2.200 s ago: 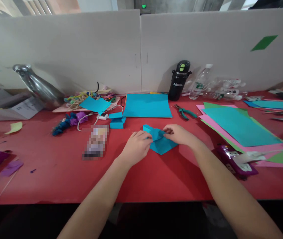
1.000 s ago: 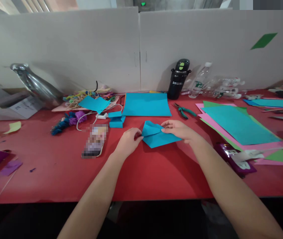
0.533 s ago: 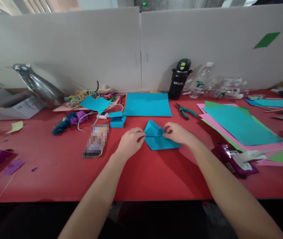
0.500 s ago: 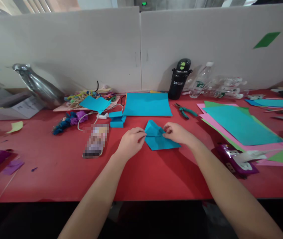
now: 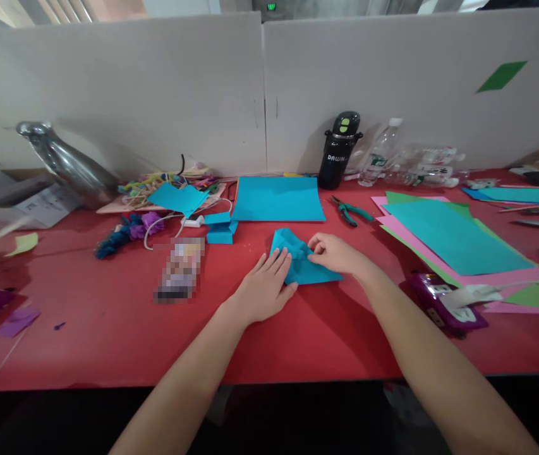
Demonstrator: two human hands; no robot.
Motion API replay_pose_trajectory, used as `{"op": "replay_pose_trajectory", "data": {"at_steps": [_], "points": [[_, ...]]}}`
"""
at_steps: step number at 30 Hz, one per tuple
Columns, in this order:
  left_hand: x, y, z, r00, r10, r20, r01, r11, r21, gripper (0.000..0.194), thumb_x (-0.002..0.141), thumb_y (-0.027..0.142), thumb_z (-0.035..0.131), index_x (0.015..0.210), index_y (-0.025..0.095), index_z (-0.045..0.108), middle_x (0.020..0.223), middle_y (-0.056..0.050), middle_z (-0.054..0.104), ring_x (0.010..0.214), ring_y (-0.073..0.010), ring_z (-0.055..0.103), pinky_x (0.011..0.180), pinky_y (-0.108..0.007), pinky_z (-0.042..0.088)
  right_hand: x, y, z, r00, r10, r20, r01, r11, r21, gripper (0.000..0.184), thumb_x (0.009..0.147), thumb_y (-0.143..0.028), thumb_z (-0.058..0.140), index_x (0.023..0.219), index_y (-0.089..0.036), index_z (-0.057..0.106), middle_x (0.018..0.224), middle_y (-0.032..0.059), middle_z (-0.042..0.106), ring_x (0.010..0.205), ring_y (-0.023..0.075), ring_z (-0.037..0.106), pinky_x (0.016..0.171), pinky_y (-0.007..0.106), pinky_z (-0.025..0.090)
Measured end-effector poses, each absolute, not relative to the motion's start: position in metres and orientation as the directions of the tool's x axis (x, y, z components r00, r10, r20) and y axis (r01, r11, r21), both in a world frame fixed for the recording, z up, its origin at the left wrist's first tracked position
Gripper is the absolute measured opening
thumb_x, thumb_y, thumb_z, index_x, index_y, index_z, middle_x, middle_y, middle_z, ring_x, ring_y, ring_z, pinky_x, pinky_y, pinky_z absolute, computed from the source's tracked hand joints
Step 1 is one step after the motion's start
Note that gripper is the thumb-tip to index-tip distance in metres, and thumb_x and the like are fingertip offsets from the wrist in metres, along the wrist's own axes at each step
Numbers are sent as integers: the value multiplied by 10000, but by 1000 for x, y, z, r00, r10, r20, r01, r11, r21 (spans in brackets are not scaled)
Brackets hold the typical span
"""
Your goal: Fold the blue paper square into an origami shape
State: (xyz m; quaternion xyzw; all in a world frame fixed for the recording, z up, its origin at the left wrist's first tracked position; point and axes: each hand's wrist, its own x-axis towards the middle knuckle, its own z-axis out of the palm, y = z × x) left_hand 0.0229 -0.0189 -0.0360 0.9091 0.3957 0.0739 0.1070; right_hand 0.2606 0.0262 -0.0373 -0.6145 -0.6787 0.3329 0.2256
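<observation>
Our left hand point(image 5: 263, 289) rests flat over the left side of the folded bright-blue paper sheet point(image 5: 308, 272); our right hand point(image 5: 334, 253) pinches its upper right edge.

By the look of it, a craft workshop: folded blue paper point(image 5: 315, 274) sits at the fingers point(image 5: 276, 260) on a long red-topped table point(image 5: 93, 354). Right of the fingers lie stacked coloured sheets point(image 5: 459, 239) and a purple power strip point(image 5: 445, 309); nearer them, beyond and right, pliers point(image 5: 355, 212). Left and beyond, a heap of colourful craft oddments point(image 5: 148, 184) and a ruffled blue-and-purple ornament point(image 5: 150, 224) gather. Farthest beyond, a pale partition point(image 5: 165, 88) backs the worktop.
</observation>
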Motion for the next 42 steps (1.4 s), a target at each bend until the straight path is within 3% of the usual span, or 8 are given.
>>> {"op": "replay_pose_trajectory", "data": {"at_steps": [12,24,31,37,42], "points": [[18,-19,-33,626,778,-54,754,-585,299,717,1008,607,254,1592,193,223,1666,-96,97,1552,-283,65,1247,-567,86,263,27,-38,-155,980,-124,666,11,-746,171,798,-200,668,953,-187,596,791,34,673,662,153,591,602,264,435],[27,-22,-35,665,733,143,705,-680,203,647,1006,521,341,1543,161,349,1641,-122,242,1538,-277,187,1256,-514,124,263,28,-38,-150,981,-121,653,6,-757,154,767,-180,660,906,-198,596,746,18,673,631,151,584,551,253,415],[30,-22,-38,683,725,86,690,-679,249,742,994,591,334,1571,128,280,1655,-131,182,1537,-295,177,1257,-491,170,267,24,-20,-272,934,-231,538,-51,-841,150,800,-168,610,948,-183,626,719,13,677,594,143,570,574,267,430],[28,-23,-38,673,732,106,680,-669,301,715,979,627,357,1559,210,331,1660,-99,195,1540,-307,157,1251,-510,193,271,21,-9,-328,904,-274,502,-79,-861,202,826,-200,629,1024,-197,664,841,48,744,748,190,673,695,298,512],[27,-24,-36,660,744,104,685,-653,323,719,965,651,374,1530,206,388,1656,-106,220,1536,-313,176,1245,-507,221,274,24,-14,-230,931,-282,567,-107,-817,134,852,-214,630,975,-179,667,771,67,729,705,197,677,662,308,525]]}}
